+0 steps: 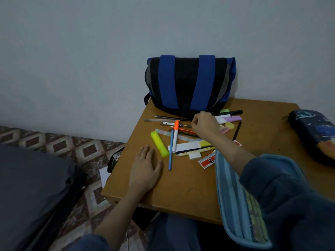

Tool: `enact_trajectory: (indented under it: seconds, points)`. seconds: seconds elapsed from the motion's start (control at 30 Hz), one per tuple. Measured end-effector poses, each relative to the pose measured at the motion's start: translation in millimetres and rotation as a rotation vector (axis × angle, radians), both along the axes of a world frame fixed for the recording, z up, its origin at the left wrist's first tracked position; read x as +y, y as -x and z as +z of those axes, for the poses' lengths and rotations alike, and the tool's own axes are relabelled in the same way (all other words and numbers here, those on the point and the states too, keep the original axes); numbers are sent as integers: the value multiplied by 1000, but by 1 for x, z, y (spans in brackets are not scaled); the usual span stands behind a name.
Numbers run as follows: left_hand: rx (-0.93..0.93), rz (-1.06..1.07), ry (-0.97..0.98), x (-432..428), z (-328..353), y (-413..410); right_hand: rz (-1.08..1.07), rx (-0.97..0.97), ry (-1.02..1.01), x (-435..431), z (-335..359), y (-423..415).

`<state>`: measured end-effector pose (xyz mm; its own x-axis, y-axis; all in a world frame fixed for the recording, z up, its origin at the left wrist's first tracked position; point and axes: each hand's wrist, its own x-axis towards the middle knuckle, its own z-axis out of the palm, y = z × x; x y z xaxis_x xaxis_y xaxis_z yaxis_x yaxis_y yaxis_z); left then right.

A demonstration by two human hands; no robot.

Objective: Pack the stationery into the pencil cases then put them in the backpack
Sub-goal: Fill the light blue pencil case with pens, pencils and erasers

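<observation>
Stationery lies scattered mid-counter before the backpack. Left hand rests flat and empty, likely bracing; right hand curls over the pens — grip unclear. Blue pencil case waits open beside it.

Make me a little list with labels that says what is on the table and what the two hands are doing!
table: brown wooden tabletop
bag: blue and black fabric backpack, upright against the wall
cases: light blue striped pencil case at the front right, under the right arm; dark navy printed pencil case at the far right
loose pile: yellow plastic highlighter, blue pen, orange-capped white marker, purple-capped marker
left hand: flat on the table, holding nothing
right hand: curled over the pile; whether it grips something is unclear
</observation>
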<state>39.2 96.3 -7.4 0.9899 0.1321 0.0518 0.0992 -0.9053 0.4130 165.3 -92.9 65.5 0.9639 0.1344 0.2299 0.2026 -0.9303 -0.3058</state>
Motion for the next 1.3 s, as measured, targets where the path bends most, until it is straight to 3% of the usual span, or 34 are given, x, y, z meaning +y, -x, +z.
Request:
enact_trajectory:
  seconds: [0.27,0.67,0.87,1.17,1.3]
  points:
    - [-37,1,10,0,-1,0,31,148,187,22,-27,-32]
    - [-40,-2,6,0,-3,0,89,145,463,24,-21,-21]
    - [-33,0,4,0,-3,-1,77,242,367,12,-15,-12]
    - [-15,-3,-30,-1,-2,-1,-41,201,344,-23,9,6]
    - [19,-10,-88,-5,1,-1,-138,184,225,-45,25,17]
